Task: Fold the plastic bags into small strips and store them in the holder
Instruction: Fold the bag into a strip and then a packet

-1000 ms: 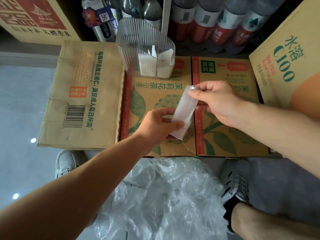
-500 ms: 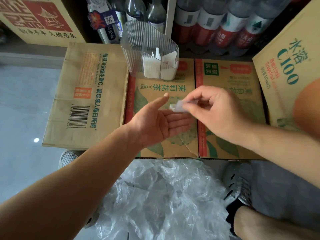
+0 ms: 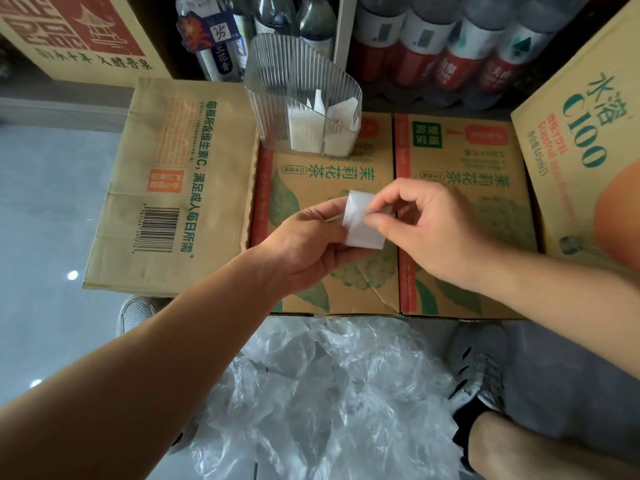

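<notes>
Clear ribbed holder (image 3: 273, 109) atop tea carton (image 3: 346, 282), loose plastic bags (image 3: 329, 393) on grey floor (image 3: 52, 202).

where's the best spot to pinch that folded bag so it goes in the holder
Probably the right edge of the folded bag, coming from the right, where the right hand pinches it. It is a flat little rectangle, so a pinch across both faces keeps the folds shut and lets the left end lead into the holder.

A single head-worn camera looks steeply down, close over the hands (image 3: 363, 233).
</notes>
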Demonstrator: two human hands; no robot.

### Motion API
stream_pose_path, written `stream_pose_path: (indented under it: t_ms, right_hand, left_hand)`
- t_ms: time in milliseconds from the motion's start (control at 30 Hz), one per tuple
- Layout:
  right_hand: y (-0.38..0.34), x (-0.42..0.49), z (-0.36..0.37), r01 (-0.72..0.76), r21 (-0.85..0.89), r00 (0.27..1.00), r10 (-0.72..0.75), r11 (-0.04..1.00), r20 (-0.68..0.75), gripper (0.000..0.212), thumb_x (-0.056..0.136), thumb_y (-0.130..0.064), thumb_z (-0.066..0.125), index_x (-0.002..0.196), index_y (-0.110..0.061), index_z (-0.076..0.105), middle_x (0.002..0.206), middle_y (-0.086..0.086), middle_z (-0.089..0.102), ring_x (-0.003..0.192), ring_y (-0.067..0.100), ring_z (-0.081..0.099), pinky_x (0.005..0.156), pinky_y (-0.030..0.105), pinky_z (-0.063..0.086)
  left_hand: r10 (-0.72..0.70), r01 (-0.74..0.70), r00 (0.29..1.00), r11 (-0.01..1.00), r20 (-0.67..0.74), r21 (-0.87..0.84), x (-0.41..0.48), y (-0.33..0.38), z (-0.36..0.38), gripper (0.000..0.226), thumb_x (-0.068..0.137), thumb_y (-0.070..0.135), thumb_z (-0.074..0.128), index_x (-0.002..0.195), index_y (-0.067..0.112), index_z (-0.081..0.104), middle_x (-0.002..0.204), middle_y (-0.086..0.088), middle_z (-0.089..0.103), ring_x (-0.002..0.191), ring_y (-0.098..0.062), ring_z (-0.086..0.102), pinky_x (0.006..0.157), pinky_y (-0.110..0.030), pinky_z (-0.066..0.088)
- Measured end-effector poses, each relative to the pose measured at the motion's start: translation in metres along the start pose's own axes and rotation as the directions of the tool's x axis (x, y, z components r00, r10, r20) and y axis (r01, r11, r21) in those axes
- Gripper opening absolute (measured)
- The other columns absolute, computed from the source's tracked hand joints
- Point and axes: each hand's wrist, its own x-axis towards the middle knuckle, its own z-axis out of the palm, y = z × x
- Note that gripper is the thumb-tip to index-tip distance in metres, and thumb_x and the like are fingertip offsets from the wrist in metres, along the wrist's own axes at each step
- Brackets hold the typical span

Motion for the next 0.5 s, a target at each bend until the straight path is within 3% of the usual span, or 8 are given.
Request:
stream_pose_path:
  t_ms: [167, 233, 333, 500]
  right_hand:
    - [0.006, 0.011, 0.0, -0.111, -0.077, 0.993, 0.108, 0.991, -0.041, 0.016, 0.086, -0.017, 0.079, 0.083, -0.028, 0.067, 0.114, -0.007, 0.061, 0.099, -0.005, 0.054, 0.087, 0.014, 0.038]
    - [0.006, 0.013, 0.0, -0.185, -0.029, 0.982, 0.185, 0.982, -0.03, 0.017, 0.087, -0.018, 0.078, 0.081, -0.029, 0.067, 0.105, -0.009, 0.065, 0.092, -0.002, 0.057, 0.084, 0.016, 0.044]
    - [0.007, 0.014, 0.0, -0.238, 0.055, 0.97, 0.239, 0.97, -0.03, 0.015, 0.089, -0.018, 0.077, 0.08, -0.026, 0.068, 0.081, -0.01, 0.066, 0.068, -0.003, 0.055, 0.066, 0.015, 0.046]
    - [0.01, 0.015, 0.0, -0.241, 0.085, 0.968, 0.246, 0.967, -0.054, 0.011, 0.088, -0.017, 0.077, 0.082, -0.023, 0.071, 0.078, -0.008, 0.067, 0.067, -0.001, 0.057, 0.064, 0.013, 0.045]
  left_hand:
    - [-0.032, 0.034, 0.998, 0.999, 0.052, -0.039, -0.003, -0.001, 0.003, 0.045, 0.099, -0.011, 0.039, 0.134, 0.006, 0.06, 0.116, -0.018, 0.069, 0.104, -0.03, 0.069, 0.099, -0.043, 0.055]
    - [-0.035, 0.038, 0.998, 0.998, 0.053, -0.052, -0.002, 0.0, 0.004, 0.045, 0.099, -0.01, 0.037, 0.134, 0.008, 0.06, 0.118, -0.018, 0.069, 0.106, -0.031, 0.069, 0.1, -0.044, 0.054]
    - [-0.047, 0.051, 0.997, 0.997, 0.059, -0.065, -0.002, 0.0, 0.005, 0.048, 0.1, -0.007, 0.036, 0.141, 0.009, 0.056, 0.123, -0.021, 0.066, 0.115, -0.036, 0.064, 0.101, -0.046, 0.054]
    - [-0.054, 0.052, 0.997, 0.998, 0.062, 0.034, -0.003, 0.004, 0.005, 0.044, 0.103, 0.0, 0.039, 0.143, 0.011, 0.054, 0.124, -0.021, 0.065, 0.121, -0.04, 0.061, 0.101, -0.049, 0.053]
